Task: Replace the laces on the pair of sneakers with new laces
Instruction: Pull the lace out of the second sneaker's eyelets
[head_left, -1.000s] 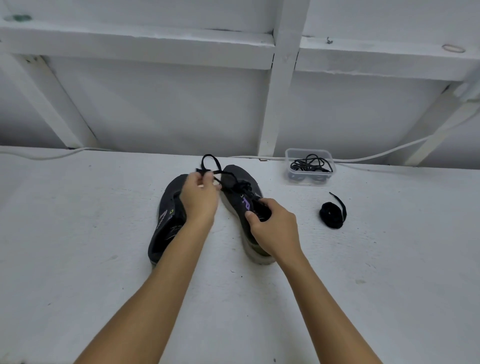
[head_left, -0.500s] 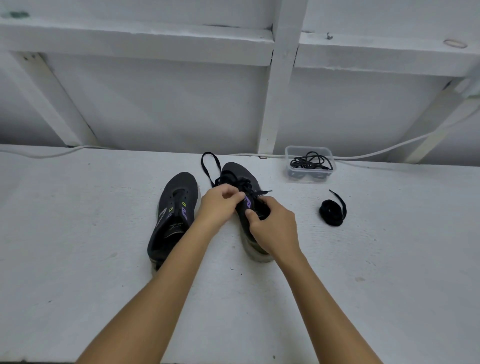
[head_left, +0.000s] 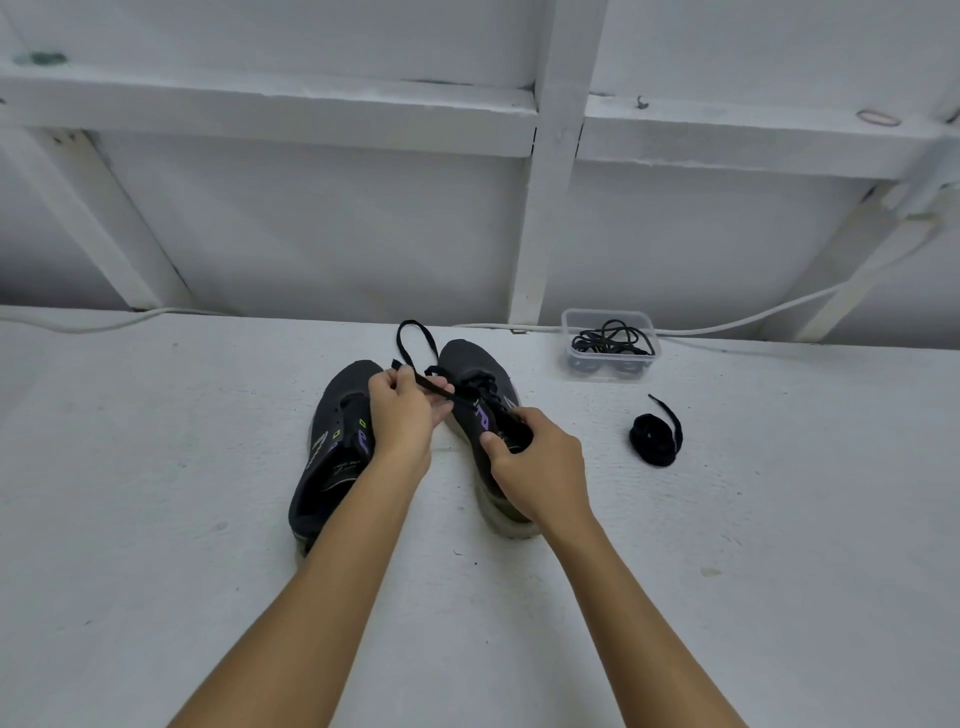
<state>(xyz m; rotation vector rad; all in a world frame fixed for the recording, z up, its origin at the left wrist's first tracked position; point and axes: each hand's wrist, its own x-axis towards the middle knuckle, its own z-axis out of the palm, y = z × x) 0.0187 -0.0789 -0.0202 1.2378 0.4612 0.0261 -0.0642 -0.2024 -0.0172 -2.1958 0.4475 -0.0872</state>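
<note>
left hand (head_left: 402, 413): fingers curled, pinching a flat black lace (head_left: 434, 385) that runs taut from the eyelets of the right sneaker (head_left: 480, 410) and loops free beyond the toe onto the table. right hand (head_left: 537, 465): fingers and thumb curled round the tongue and collar of that same sneaker, pressing it to the surface; hand covers the rear of the shoe, only the pale worn sole edge showing beneath. left sneaker (head_left: 332, 452): dark grey knit upper, purple and lime markings, no lace seen in it, lying just beside the other, partly hidden by the left forearm. both sneakers sit mid-table, toes away from the person. white table (head_left: 156, 493): matt painted surface, speckled and scuffed. coiled black lace (head_left: 653, 439): flat ribbon wound in a rough round bundle, one end trailing, well apart to the right. clear plastic tub (head_left: 610, 343): rectangular, rounded corners, holding a loose tangle of thin black cord, near the back wall. white cable (head_left: 779, 309): runs along the table's rear edge. white wooden framing (head_left: 550, 208): painted posts and braces behind.
</note>
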